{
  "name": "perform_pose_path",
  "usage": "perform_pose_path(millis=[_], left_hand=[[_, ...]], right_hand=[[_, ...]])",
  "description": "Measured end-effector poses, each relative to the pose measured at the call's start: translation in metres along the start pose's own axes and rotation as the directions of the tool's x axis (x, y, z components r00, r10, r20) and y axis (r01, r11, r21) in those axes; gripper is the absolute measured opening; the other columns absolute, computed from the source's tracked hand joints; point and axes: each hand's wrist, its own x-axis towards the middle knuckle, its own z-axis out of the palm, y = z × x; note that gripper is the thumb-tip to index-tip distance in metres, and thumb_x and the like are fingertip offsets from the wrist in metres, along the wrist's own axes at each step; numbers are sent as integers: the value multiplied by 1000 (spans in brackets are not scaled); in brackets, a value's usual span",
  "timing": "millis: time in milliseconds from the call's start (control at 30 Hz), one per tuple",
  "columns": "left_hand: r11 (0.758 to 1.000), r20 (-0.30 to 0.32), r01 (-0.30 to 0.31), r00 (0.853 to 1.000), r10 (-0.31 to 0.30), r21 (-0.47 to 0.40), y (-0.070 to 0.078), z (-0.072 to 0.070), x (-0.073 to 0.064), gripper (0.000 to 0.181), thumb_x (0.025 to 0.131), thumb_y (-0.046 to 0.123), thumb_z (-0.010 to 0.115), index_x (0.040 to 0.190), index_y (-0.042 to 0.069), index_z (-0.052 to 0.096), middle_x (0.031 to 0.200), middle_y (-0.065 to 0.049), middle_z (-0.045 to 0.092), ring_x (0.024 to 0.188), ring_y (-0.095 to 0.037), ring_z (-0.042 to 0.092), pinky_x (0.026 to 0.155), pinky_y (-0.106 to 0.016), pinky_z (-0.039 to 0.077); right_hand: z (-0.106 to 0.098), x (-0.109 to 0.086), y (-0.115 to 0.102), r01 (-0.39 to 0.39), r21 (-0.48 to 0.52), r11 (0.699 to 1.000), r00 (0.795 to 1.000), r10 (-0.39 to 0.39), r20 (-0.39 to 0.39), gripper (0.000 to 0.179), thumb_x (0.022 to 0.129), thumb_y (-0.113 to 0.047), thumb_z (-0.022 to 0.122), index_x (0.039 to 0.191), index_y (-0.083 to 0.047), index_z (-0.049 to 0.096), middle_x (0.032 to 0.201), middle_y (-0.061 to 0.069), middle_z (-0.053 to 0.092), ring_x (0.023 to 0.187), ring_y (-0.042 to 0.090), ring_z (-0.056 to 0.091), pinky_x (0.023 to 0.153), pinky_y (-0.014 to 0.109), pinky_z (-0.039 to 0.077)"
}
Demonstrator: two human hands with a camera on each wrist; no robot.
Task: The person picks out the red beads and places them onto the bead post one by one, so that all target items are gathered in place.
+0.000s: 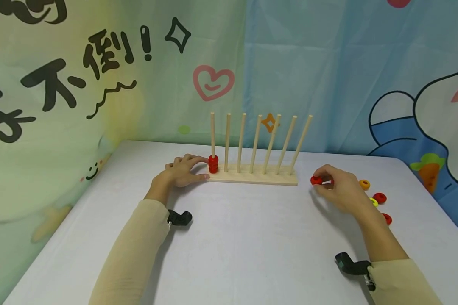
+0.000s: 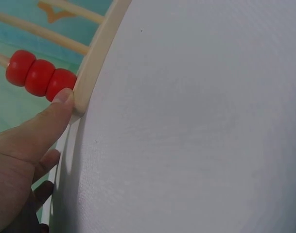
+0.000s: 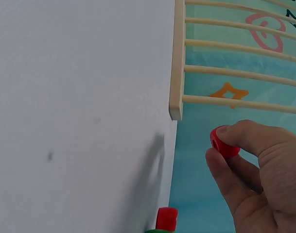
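A wooden peg rack with several upright pegs stands at the table's far side. Three red beads are stacked on its leftmost peg. My left hand holds the rack's left end, thumb at the front corner and index finger beside the beads. In the left wrist view, the thumb touches the base by the lowest bead; the other fingers are partly hidden. To the right of the rack, my right hand pinches a red bead between thumb and fingers, above the table. Another bit of red shows between those fingers, too covered to identify.
Loose beads lie right of my right hand: an orange one, a red one, a partly hidden yellow one and another red one. A printed curtain hangs behind the white table.
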Motion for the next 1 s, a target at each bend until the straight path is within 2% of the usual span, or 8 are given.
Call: perform_pose_path(millis=[233,700,1000], left_hand=[[1000,-2,-6,1000,6,-3,0,-1,-2,67,86,71,55,145,43,40,157,-6,27,137,-40,26,98,-64,26],[1000,2,4,1000,-4,-6,1,-1,-4,66,88,68,56,146,41,41,157,-5,27,137,-40,26,98,-63,26],[1000,5,1,1000,-1,0,2,0,-2,65,88,69,55,146,43,40,157,-4,27,137,-39,27,99,-63,26]], right_hand=[[2,4,-5,50,39,998,998,-48,-36,31,91,-11,69,121,-5,60,114,12,63,104,33,63,86,51,53],[9,10,-17,166,68,984,978,-155,-140,29,93,-23,71,117,-8,65,112,7,64,98,28,65,81,47,55],[7,17,-29,178,88,980,974,-163,-160,28,91,-21,72,116,-9,67,113,5,64,97,23,64,82,43,55]])
